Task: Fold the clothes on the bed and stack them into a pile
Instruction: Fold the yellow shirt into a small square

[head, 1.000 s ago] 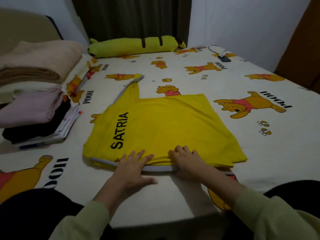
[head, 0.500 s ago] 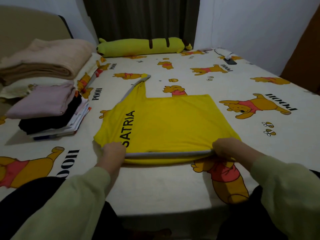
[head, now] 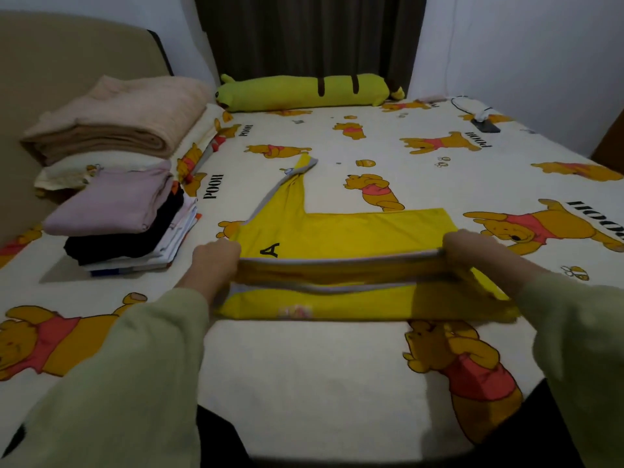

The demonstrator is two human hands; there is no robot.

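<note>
A yellow shirt [head: 351, 231] with grey trim and black lettering lies on the cartoon-print bed sheet [head: 304, 366] in front of me. Its near hem is lifted off the bed and carried over the rest of the shirt. My left hand [head: 217, 260] grips the hem's left end. At the right end, my right hand [head: 469, 248] grips the same hem. One sleeve points toward the far side. A pile of folded clothes [head: 128, 217], pink on top of black and white, sits at the left.
Folded beige blankets [head: 118, 119] lie on a pillow at the far left, by the headboard. A long green plush bolster [head: 304, 92] lies along the far edge under a dark curtain. A phone with a cable [head: 484, 125] rests at the far right.
Both hands went from pressing on the shirt's near hem to gripping its two ends. They have lifted the hem and carried it away from me, covering most of the lettering.
</note>
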